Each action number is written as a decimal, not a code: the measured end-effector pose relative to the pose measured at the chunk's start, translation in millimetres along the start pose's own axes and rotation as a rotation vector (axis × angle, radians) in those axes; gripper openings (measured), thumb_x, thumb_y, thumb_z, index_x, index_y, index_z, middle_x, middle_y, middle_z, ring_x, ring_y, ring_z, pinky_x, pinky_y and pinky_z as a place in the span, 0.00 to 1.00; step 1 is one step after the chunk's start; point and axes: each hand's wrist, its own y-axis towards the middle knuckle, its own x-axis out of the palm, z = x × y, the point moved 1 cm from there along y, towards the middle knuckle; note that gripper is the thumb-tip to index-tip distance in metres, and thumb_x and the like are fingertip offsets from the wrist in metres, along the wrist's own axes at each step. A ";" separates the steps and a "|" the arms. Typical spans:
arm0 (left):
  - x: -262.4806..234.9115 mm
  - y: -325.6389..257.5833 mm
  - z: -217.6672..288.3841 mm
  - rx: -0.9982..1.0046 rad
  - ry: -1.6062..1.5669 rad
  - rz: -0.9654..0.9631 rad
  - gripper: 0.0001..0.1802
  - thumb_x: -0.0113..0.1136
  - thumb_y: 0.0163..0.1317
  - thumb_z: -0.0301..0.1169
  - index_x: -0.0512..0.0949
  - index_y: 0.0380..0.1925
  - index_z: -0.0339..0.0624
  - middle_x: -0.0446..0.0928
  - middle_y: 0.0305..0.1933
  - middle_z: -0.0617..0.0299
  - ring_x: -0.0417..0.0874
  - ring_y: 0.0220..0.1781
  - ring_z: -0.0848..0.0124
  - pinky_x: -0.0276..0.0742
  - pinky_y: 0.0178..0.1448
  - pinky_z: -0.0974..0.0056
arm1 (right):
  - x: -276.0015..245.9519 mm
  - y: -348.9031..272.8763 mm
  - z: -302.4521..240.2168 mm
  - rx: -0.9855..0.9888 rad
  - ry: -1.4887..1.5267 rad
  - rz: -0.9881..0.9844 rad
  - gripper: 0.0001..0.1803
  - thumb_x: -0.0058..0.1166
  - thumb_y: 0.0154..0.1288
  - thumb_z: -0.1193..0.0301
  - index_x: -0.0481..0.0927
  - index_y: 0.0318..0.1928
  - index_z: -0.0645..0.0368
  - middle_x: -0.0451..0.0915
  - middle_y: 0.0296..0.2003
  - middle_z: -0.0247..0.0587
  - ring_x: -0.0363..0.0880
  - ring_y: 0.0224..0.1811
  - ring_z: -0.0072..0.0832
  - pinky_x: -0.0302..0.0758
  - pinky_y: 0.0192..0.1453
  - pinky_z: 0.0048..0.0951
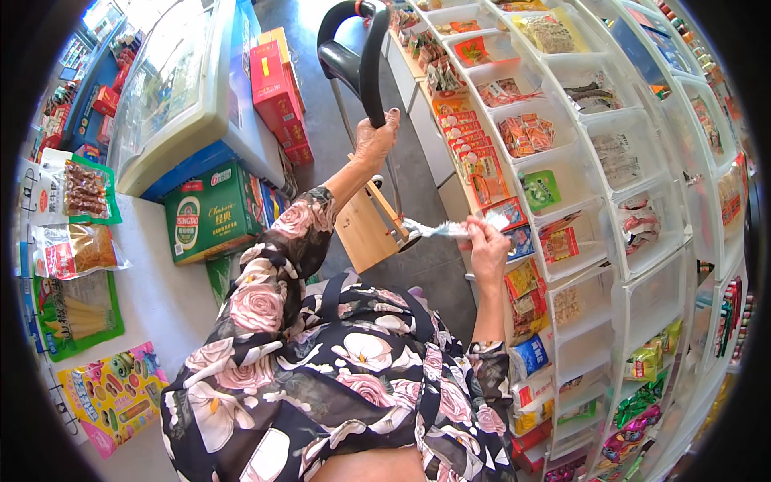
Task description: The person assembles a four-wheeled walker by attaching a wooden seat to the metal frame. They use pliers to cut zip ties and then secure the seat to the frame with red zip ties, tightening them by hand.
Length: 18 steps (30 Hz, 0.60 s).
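Observation:
My left hand (375,142), reaching forward, is wrapped round a curved black padded bar (371,76). Thin metal tubes run down from that bar toward a light wooden board (365,233), which looks like part of the same piece of furniture; its exact kind is unclear. To the right, my right hand (487,245) pinches a crumpled whitish cloth or sheet (446,230). The far end of this sheet reaches the metal end beside the board. Flowered black sleeves cover both upper arms.
Clear plastic bins (574,136) of packaged snacks rise along my right. On my left are a chest freezer (173,100), a green carton (210,210), red boxes (277,88) and hanging snack packs (84,313). Grey floor (317,108) runs between them.

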 end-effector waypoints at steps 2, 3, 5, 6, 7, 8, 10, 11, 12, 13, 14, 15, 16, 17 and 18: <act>-8.5 3.4 -19.4 -0.012 0.075 -0.016 0.18 0.59 0.61 0.43 0.69 0.20 0.44 0.67 0.18 0.70 0.67 0.18 0.81 0.64 0.23 0.73 | -10.6 -21.4 30.0 0.094 -0.025 0.023 0.12 0.47 0.64 0.74 0.79 0.42 0.69 0.82 0.32 0.41 0.80 0.29 0.21 0.78 0.26 0.20; -9.2 1.9 -28.1 0.045 0.109 0.014 0.20 0.58 0.62 0.44 0.70 0.17 0.45 0.65 0.15 0.72 0.65 0.17 0.81 0.60 0.22 0.72 | -15.0 -32.8 45.5 0.162 -0.010 0.048 0.12 0.47 0.64 0.74 0.79 0.43 0.69 0.82 0.32 0.42 0.80 0.29 0.22 0.78 0.25 0.21; -11.0 -6.8 -44.1 0.065 0.200 0.023 0.21 0.58 0.61 0.46 0.71 0.17 0.44 0.66 0.15 0.72 0.66 0.18 0.81 0.61 0.23 0.72 | -22.5 -58.8 74.3 0.332 0.104 0.109 0.12 0.46 0.63 0.75 0.77 0.44 0.69 0.82 0.32 0.43 0.81 0.29 0.26 0.79 0.25 0.22; -10.5 -10.9 -51.0 0.108 0.221 0.014 0.21 0.58 0.61 0.47 0.71 0.18 0.44 0.66 0.15 0.72 0.66 0.18 0.82 0.62 0.24 0.72 | -26.3 -71.7 86.2 0.401 0.159 0.135 0.13 0.48 0.63 0.75 0.77 0.44 0.69 0.82 0.32 0.44 0.81 0.29 0.27 0.79 0.24 0.22; -9.5 -15.6 -58.9 0.105 0.275 -0.019 0.24 0.59 0.59 0.51 0.72 0.19 0.41 0.68 0.15 0.70 0.68 0.20 0.80 0.64 0.26 0.71 | -29.2 -83.6 96.2 0.419 0.172 0.149 0.12 0.48 0.63 0.75 0.77 0.44 0.70 0.82 0.32 0.45 0.81 0.28 0.26 0.79 0.23 0.22; -7.3 -21.6 -67.8 0.080 0.310 -0.027 0.25 0.59 0.59 0.51 0.72 0.19 0.40 0.68 0.16 0.69 0.69 0.20 0.80 0.65 0.26 0.70 | -32.4 -95.3 104.6 0.483 0.211 0.182 0.12 0.47 0.63 0.75 0.77 0.43 0.71 0.82 0.32 0.46 0.81 0.28 0.26 0.79 0.23 0.21; -5.2 -37.0 -87.6 0.047 0.369 -0.042 0.27 0.59 0.58 0.53 0.72 0.19 0.37 0.69 0.16 0.68 0.70 0.21 0.79 0.66 0.26 0.69 | -35.4 -115.2 115.9 0.523 0.214 0.204 0.12 0.49 0.63 0.74 0.77 0.44 0.70 0.82 0.33 0.45 0.81 0.29 0.26 0.78 0.22 0.21; -6.4 -44.8 -96.5 0.076 0.383 -0.068 0.27 0.59 0.57 0.51 0.72 0.19 0.36 0.69 0.15 0.67 0.69 0.20 0.79 0.65 0.26 0.68 | -36.2 -123.5 119.2 0.530 0.204 0.211 0.12 0.49 0.63 0.74 0.77 0.44 0.69 0.82 0.33 0.45 0.81 0.28 0.26 0.78 0.22 0.21; -8.7 -49.9 -105.6 0.038 0.391 -0.073 0.26 0.60 0.58 0.50 0.73 0.19 0.36 0.69 0.15 0.66 0.69 0.20 0.79 0.65 0.25 0.67 | -35.8 -130.7 121.5 0.581 0.247 0.235 0.12 0.49 0.63 0.74 0.77 0.44 0.69 0.82 0.32 0.45 0.81 0.28 0.26 0.78 0.22 0.21; -11.5 -54.8 -114.6 0.023 0.391 -0.079 0.25 0.60 0.58 0.49 0.73 0.19 0.36 0.69 0.14 0.66 0.68 0.20 0.79 0.65 0.25 0.67 | -35.3 -136.1 122.4 0.592 0.242 0.234 0.13 0.50 0.62 0.74 0.76 0.44 0.68 0.82 0.33 0.46 0.81 0.28 0.27 0.79 0.22 0.22; -14.4 -57.9 -123.4 0.008 0.393 -0.084 0.24 0.60 0.58 0.49 0.74 0.18 0.36 0.69 0.14 0.66 0.68 0.20 0.79 0.65 0.25 0.67 | -34.7 -140.9 122.1 0.594 0.226 0.226 0.13 0.50 0.62 0.73 0.76 0.44 0.68 0.82 0.33 0.46 0.82 0.29 0.27 0.79 0.23 0.21; -17.2 -59.6 -132.2 0.010 0.401 -0.062 0.24 0.60 0.58 0.47 0.74 0.18 0.36 0.68 0.13 0.66 0.67 0.19 0.78 0.64 0.25 0.66 | -33.9 -144.1 121.2 0.578 0.184 0.205 0.13 0.50 0.63 0.73 0.76 0.44 0.68 0.82 0.34 0.46 0.82 0.30 0.27 0.78 0.23 0.21; -19.1 -61.3 -141.2 0.008 0.404 -0.074 0.24 0.60 0.58 0.47 0.73 0.17 0.36 0.67 0.13 0.66 0.67 0.19 0.78 0.64 0.24 0.66 | -33.5 -147.8 120.0 0.608 0.196 0.195 0.13 0.50 0.63 0.72 0.76 0.45 0.69 0.82 0.34 0.46 0.82 0.30 0.27 0.78 0.23 0.21; -19.7 -61.9 -150.1 0.004 0.406 -0.087 0.25 0.60 0.58 0.47 0.73 0.17 0.35 0.67 0.13 0.66 0.66 0.19 0.78 0.63 0.24 0.66 | -33.7 -149.7 118.0 0.591 0.121 0.187 0.13 0.49 0.62 0.74 0.76 0.45 0.69 0.82 0.34 0.47 0.82 0.31 0.27 0.79 0.25 0.22; -18.6 -62.2 -158.7 -0.001 0.411 -0.098 0.25 0.60 0.58 0.47 0.72 0.17 0.35 0.66 0.13 0.66 0.66 0.18 0.78 0.63 0.24 0.65 | -34.9 -149.8 116.3 0.596 0.079 0.176 0.13 0.48 0.62 0.75 0.76 0.45 0.70 0.82 0.35 0.47 0.82 0.31 0.28 0.79 0.28 0.22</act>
